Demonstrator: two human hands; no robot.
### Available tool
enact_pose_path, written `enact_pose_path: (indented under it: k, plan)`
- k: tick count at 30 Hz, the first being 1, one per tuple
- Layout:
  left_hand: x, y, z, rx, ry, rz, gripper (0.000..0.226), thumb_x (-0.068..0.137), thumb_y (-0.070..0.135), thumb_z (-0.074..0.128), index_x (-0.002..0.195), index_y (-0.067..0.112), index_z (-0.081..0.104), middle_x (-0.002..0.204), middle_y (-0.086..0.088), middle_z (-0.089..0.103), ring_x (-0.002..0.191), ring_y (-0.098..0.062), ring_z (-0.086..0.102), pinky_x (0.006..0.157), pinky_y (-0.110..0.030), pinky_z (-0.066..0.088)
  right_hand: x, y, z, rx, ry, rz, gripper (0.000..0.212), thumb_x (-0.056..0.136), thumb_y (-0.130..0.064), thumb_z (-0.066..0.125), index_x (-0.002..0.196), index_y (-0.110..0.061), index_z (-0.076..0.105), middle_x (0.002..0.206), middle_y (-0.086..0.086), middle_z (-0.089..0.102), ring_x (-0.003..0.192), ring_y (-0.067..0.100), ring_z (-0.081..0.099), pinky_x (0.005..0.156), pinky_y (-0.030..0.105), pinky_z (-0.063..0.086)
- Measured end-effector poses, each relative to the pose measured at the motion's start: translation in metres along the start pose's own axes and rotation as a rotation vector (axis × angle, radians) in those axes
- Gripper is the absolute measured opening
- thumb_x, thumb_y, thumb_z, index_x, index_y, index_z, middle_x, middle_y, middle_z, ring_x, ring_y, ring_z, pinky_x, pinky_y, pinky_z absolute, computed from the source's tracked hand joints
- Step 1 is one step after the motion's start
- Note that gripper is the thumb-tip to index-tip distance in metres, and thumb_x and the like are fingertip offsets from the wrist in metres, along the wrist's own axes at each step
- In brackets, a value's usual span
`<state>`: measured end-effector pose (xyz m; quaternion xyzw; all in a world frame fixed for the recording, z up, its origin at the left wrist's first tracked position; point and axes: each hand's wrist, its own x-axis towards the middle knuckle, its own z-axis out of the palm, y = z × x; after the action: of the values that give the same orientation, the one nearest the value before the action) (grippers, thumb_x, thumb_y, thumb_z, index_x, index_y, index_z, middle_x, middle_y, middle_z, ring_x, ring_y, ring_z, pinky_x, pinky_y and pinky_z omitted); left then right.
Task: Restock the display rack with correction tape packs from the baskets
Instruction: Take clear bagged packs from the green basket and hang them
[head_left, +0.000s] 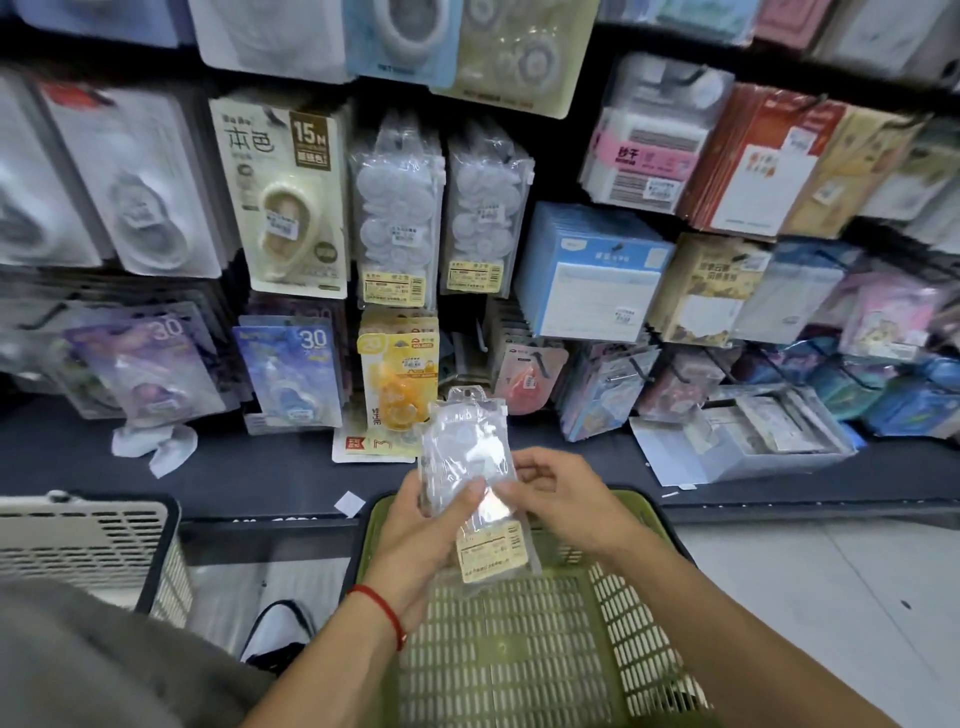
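Both hands hold clear tape packs above the green basket.
Head view: left hand (423, 525) fingers curl round the packs (470, 460), thumb on front; right hand (558, 496) fingers pinch the right edge. Basket (613, 618) lies below the fingers, rack (483, 208) beyond them.

Head view. Both hands hold clear correction tape packs (467, 457) above a green basket (613, 587): the left hand (431, 525) grips their lower left edge, the right hand (556, 493) pinches the right side. Beyond the grip hangs the display rack (395, 218) with matching packs; a white basket (104, 545) stands left of the grip.
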<state>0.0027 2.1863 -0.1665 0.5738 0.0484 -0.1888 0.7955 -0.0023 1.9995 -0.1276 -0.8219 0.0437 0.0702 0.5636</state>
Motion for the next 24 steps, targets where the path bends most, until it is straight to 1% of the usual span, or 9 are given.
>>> enact_pose_path:
  k: [2,4,8,11,13,15,18,21,24]
  plan:
    - [-0.003,0.022,0.004,-0.009,0.02,0.07,0.053,0.081,0.051,0.076,0.129,0.032,0.064,0.116,0.008,0.079,0.104,-0.013,0.077,0.081,-0.033,0.059,0.005,-0.017,-0.003,0.062,-0.007,-0.034,0.02,0.096,-0.016,0.075,0.116,-0.016,0.075,0.108,0.006,0.08,0.095,0.016,0.075,0.085,0.028,0.061]
    - [-0.003,0.047,0.007,-0.009,0.053,0.143,0.054,0.082,0.056,0.073,0.131,0.035,0.064,0.116,0.013,0.079,0.105,-0.007,0.076,0.089,-0.033,0.056,0.012,-0.037,-0.008,0.073,-0.001,-0.058,0.016,0.098,-0.018,0.074,0.114,-0.018,0.077,0.108,0.004,0.08,0.103,0.023,0.075,0.092,0.036,0.06]
    - [0.001,0.096,0.008,0.019,0.075,0.221,0.052,0.092,0.05,0.068,0.139,0.028,0.059,0.129,0.003,0.075,0.123,-0.022,0.069,0.111,-0.052,0.049,0.033,-0.077,-0.02,0.087,0.047,-0.144,0.006,0.1,-0.018,0.07,0.103,-0.013,0.072,0.095,0.012,0.081,0.09,0.029,0.075,0.088,0.048,0.058]
    - [0.012,0.138,0.0,0.161,0.128,0.355,0.034,0.103,0.039,0.063,0.131,0.022,0.06,0.125,-0.006,0.076,0.117,-0.03,0.071,0.105,-0.058,0.054,0.048,-0.107,-0.033,0.149,0.131,-0.221,0.004,0.102,-0.013,0.067,0.104,-0.016,0.068,0.081,-0.003,0.08,0.069,0.007,0.074,0.056,0.022,0.055]
    - [0.02,0.165,-0.007,0.335,0.221,0.462,0.044,0.102,0.047,0.062,0.137,0.022,0.055,0.132,-0.008,0.069,0.119,-0.031,0.068,0.096,-0.051,0.058,0.058,-0.124,-0.042,0.177,0.182,-0.274,0.006,0.102,-0.011,0.066,0.105,-0.016,0.066,0.075,-0.01,0.078,0.068,0.002,0.074,0.054,0.016,0.053]
    - [0.026,0.185,-0.016,0.465,0.296,0.56,0.05,0.102,0.054,0.059,0.144,0.03,0.048,0.133,-0.004,0.063,0.117,-0.025,0.065,0.092,-0.041,0.057,0.066,-0.137,-0.049,0.193,0.213,-0.307,0.007,0.102,-0.014,0.067,0.108,-0.017,0.066,0.078,-0.009,0.079,0.073,0.006,0.076,0.059,0.02,0.057]
    - [0.031,0.196,-0.026,0.526,0.347,0.663,0.039,0.103,0.053,0.057,0.136,0.033,0.05,0.125,0.006,0.063,0.111,-0.014,0.064,0.09,-0.037,0.054,0.076,-0.148,-0.055,0.217,0.253,-0.337,0.008,0.102,-0.016,0.066,0.11,-0.017,0.066,0.083,-0.002,0.079,0.078,0.015,0.075,0.067,0.031,0.061]
    - [0.031,0.19,-0.027,0.477,0.4,0.653,0.031,0.102,0.053,0.058,0.128,0.044,0.045,0.116,0.029,0.051,0.099,0.021,0.055,0.082,-0.019,0.043,0.081,-0.153,-0.057,0.229,0.264,-0.351,0.007,0.102,-0.014,0.066,0.109,-0.014,0.067,0.089,0.004,0.081,0.081,0.02,0.077,0.074,0.038,0.063]
    - [0.025,0.185,-0.022,0.461,0.414,0.624,0.031,0.102,0.053,0.058,0.127,0.046,0.041,0.107,0.033,0.047,0.083,0.04,0.045,0.076,-0.015,0.037,0.08,-0.151,-0.056,0.222,0.261,-0.369,0.007,0.099,-0.012,0.067,0.106,-0.013,0.067,0.093,0.014,0.08,0.093,0.036,0.077,0.089,0.056,0.059]
